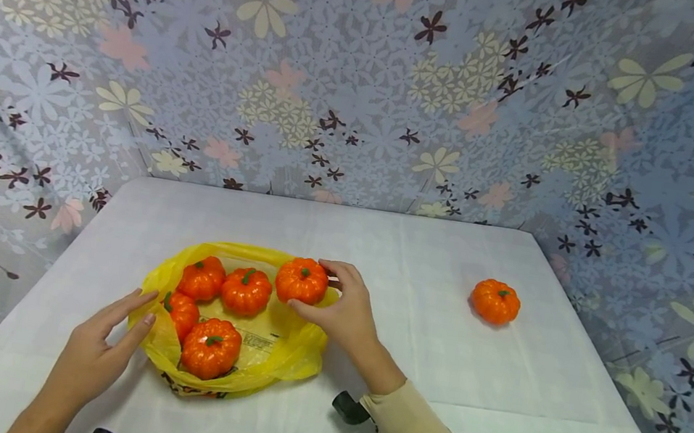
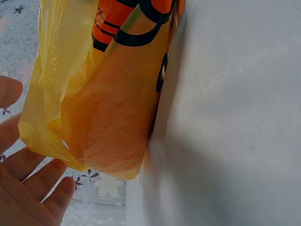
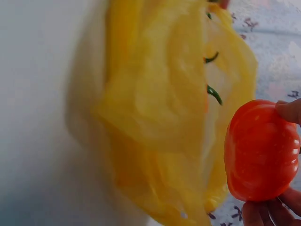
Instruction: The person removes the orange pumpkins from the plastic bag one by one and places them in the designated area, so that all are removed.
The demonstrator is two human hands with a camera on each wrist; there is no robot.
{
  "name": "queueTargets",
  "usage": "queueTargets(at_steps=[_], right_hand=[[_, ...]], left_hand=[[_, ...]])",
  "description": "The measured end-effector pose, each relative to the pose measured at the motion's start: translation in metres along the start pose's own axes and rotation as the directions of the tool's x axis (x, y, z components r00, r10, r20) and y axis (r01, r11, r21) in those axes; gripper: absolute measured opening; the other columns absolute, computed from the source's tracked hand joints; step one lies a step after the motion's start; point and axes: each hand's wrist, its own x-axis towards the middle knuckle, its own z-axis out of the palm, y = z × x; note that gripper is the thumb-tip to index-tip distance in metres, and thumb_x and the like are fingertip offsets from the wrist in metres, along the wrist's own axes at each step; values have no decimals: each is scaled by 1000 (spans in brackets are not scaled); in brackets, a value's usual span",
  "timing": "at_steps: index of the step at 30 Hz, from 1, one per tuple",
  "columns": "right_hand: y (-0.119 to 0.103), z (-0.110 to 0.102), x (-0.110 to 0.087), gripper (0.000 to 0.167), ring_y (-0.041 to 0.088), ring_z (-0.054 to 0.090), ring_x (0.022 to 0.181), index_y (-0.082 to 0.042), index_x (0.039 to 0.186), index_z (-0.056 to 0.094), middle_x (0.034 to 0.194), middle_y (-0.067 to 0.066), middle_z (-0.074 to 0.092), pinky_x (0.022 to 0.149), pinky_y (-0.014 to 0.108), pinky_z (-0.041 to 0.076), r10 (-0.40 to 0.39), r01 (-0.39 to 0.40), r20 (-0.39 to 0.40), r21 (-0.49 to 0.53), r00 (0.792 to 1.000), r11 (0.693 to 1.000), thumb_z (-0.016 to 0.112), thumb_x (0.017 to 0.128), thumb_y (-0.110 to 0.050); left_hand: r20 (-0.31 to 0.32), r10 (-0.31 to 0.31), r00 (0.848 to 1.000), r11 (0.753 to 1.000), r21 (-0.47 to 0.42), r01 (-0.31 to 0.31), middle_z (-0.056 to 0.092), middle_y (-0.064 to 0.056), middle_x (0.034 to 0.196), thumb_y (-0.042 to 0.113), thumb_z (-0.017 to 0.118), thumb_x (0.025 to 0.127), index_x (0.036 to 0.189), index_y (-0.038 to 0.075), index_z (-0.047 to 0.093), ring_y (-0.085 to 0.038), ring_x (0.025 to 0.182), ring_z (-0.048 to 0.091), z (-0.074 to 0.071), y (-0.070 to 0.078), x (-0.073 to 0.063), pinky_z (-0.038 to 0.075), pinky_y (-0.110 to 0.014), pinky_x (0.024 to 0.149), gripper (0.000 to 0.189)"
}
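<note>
A small orange toy pumpkin (image 1: 302, 282) with a green stem is gripped between the thumb and fingers of my right hand (image 1: 349, 319), above the right part of an open yellow plastic bag (image 1: 298, 356). In the right wrist view the held pumpkin (image 3: 261, 153) is beside the bag's yellow side (image 3: 160, 94). Several more pumpkins lie inside the bag, one (image 1: 211, 348) near its front and another (image 1: 246, 291) near the back. My left hand (image 1: 92, 351) is at the bag's left rim, fingers spread and loosely bent, fingertips at the plastic (image 2: 108, 113).
Another orange pumpkin (image 1: 495, 302) sits alone on the right side of the white-covered table (image 1: 433, 359). Floral cloth (image 1: 362, 101) hangs behind the table and along its sides.
</note>
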Motion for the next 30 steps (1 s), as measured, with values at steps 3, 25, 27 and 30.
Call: queueTargets(at_steps=[3, 25, 27, 30], right_hand=[[0, -7, 3, 70, 23, 60, 111, -3, 129, 63, 127, 7, 58, 98, 42, 54, -5, 5, -31, 1, 999, 1000, 95, 69, -22], [23, -67, 7, 71, 24, 58, 113, -2, 129, 61, 126, 9, 57, 97, 40, 54, 16, -20, -176, -24, 984, 1000, 95, 70, -24], [27, -72, 7, 72, 24, 57, 113, -2, 130, 61, 127, 9, 56, 97, 39, 53, 33, -38, -185, -28, 982, 999, 95, 70, -25], [32, -79, 6, 72, 24, 57, 113, -2, 130, 61, 127, 10, 56, 96, 39, 54, 61, -68, -204, -27, 977, 997, 95, 71, -24]], left_hand=[[4, -6, 1000, 1000, 3, 6, 46, -25, 149, 37, 55, 104, 143, 5, 56, -51, 135, 41, 0, 0, 0, 36, -73, 102, 49], [7, 10, 1000, 1000, 11, -10, 46, -25, 149, 36, 55, 105, 142, 5, 56, -51, 134, 42, 0, -2, 1, 35, -74, 102, 48], [3, 11, 1000, 1000, 9, -12, 47, -25, 148, 35, 56, 105, 141, 5, 57, -51, 134, 42, -1, -2, 0, 35, -74, 102, 48], [-1, 15, 1000, 1000, 4, -15, 47, -24, 148, 35, 56, 105, 141, 5, 57, -51, 134, 42, -1, -3, 0, 35, -73, 102, 47]])
